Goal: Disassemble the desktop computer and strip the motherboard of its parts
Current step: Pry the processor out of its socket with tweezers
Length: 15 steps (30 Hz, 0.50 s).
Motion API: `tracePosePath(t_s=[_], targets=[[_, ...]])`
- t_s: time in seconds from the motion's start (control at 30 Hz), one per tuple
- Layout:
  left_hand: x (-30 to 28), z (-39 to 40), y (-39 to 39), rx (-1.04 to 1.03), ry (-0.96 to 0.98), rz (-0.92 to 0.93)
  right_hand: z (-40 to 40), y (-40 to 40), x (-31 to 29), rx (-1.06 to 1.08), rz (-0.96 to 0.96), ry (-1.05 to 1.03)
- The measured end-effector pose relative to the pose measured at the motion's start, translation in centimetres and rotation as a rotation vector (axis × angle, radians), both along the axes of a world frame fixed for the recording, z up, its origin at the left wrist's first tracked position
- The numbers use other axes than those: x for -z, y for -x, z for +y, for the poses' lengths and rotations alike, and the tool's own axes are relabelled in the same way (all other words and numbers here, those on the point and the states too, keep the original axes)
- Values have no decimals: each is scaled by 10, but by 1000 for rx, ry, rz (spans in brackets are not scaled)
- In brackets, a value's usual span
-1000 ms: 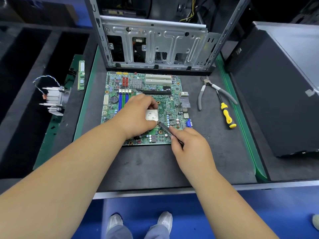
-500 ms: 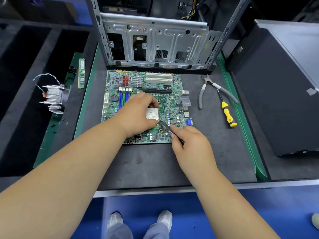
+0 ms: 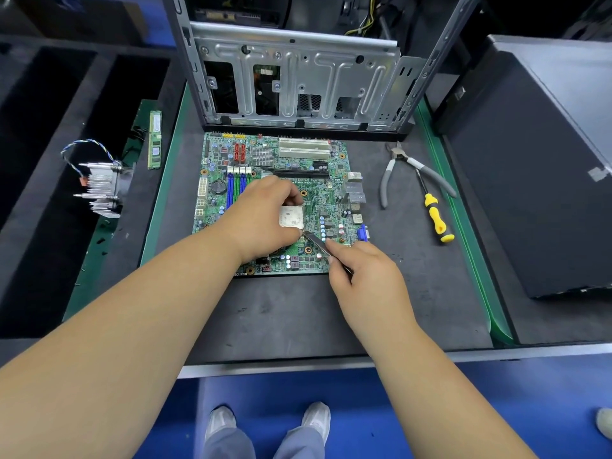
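Fingers (image 3: 291,193) of the left hand (image 3: 261,220) are curling over the far and near edges of the square metal-capped processor (image 3: 291,217), pinching it where it is sitting near the middle of the motherboard (image 3: 318,200). Printing on the processor's silver lid is too small to read. Right hand (image 3: 361,273) is pinching a thin metal tool (image 3: 314,240), thumb and forefinger closed around its shaft, its flat tip lying at the processor's near right corner.

Motherboard is lying flat on the dark grey mat (image 3: 298,309): green circuit board, blue and green memory slots, white expansion slots, red connectors, a small finned grey heatsink. White lettering along its near edge is partly showing, "Dual" being the only legible word.

Bare steel computer case (image 3: 298,77), stamped and perforated, is standing open just behind the board. To the right on the mat are lying grey-handled pliers (image 3: 410,170) and a yellow-and-black screwdriver (image 3: 435,217), touching. To the left, beyond the green mat edge, a labelled green memory stick (image 3: 154,140) and a finned aluminium cooler (image 3: 101,190) with twisted wires are resting. A black side panel (image 3: 530,167) is leaning at far right.
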<state>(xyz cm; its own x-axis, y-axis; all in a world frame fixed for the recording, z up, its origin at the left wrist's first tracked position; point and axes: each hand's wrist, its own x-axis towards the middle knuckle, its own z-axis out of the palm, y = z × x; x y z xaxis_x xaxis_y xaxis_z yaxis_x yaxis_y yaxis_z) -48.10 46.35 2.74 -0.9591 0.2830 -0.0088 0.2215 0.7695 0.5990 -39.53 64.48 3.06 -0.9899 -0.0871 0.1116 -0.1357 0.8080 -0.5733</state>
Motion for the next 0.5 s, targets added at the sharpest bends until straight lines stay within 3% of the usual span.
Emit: tracePosePath(t_s=[0.5], targets=[[-3,-2,-1,17,-17,-1,-15,-2,1,109,-95,55]])
